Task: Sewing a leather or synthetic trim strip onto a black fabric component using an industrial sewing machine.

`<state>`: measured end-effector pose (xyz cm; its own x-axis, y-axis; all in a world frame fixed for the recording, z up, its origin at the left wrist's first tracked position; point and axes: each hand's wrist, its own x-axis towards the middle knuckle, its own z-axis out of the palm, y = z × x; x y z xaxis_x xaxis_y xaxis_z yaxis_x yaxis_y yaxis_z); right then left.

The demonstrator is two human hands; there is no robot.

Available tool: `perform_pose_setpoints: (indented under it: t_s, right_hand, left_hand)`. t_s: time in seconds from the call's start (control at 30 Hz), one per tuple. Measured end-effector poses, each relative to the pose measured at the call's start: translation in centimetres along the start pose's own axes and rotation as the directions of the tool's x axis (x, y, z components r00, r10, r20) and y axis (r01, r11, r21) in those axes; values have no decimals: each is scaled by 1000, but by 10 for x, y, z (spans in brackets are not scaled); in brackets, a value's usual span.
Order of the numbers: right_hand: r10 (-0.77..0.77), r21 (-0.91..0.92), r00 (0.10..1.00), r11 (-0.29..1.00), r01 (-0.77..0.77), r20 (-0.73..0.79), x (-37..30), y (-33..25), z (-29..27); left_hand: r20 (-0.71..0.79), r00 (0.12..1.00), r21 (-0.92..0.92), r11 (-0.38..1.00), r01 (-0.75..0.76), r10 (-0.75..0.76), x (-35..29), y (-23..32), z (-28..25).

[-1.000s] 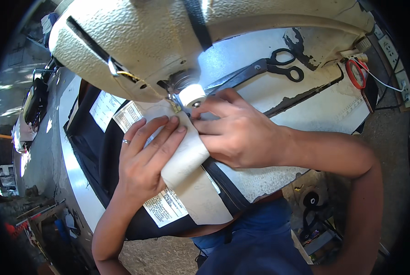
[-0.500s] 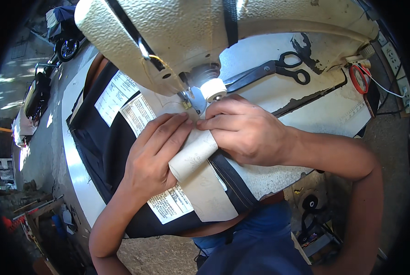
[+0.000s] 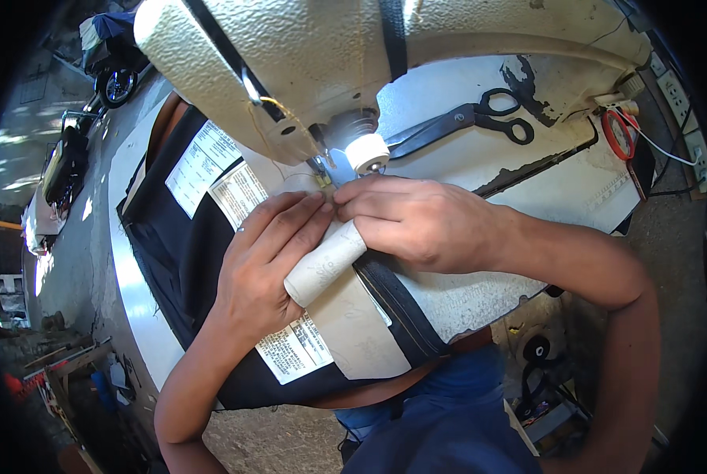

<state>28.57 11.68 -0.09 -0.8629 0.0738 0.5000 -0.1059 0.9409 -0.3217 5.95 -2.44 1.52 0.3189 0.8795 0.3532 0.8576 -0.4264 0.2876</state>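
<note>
A pale cloth strip (image 3: 369,332) with faint prints lies over dark cloth (image 3: 172,272) under the sewing machine head (image 3: 278,71). Its far part is curled into a roll (image 3: 326,265) between my hands. My left hand (image 3: 267,265) is closed on the strip left of the roll, fingers bent and side by side, tips close to the presser foot. With bunched fingers, my right hand (image 3: 421,221) pinches the strip's edge just in front of the lit white lamp (image 3: 367,152). Both sets of fingertips nearly meet, hiding the cloth edge beneath them.
Black scissors (image 3: 472,120) lie on the white machine table (image 3: 543,189), behind my right hand. Printed white labels (image 3: 203,167) sit on the dark cloth. A red-handled tool (image 3: 618,136) and power sockets (image 3: 689,126) are at the far right. A motorcycle (image 3: 65,170) stands at the left.
My right hand has shifted slightly left and away from me, its fingertips now closer to the left ones. The roll of pale cloth looks tighter and sits a little further left.
</note>
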Motion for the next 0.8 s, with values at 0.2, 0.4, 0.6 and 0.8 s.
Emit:
perform_pose_setpoints:
  t_s: [0.2, 0.4, 0.6, 0.8]
  right_hand:
    - [-11, -28, 999, 1000, 13, 51, 3, 0, -5]
    - [-9, -43, 1000, 999, 10, 16, 4, 2, -2]
    - [26, -75, 999, 997, -23, 44, 6, 3, -2]
    - [-34, -135, 996, 991, 23, -77, 7, 9, 2]
  left_hand:
    - [-21, 999, 31, 999, -35, 36, 0, -4, 2]
    - [-7, 1000, -16, 1000, 3, -3, 4, -3, -2]
    - [-17, 999, -9, 999, 38, -38, 4, -5, 0]
    - [-34, 998, 27, 998, 56, -55, 4, -5, 5]
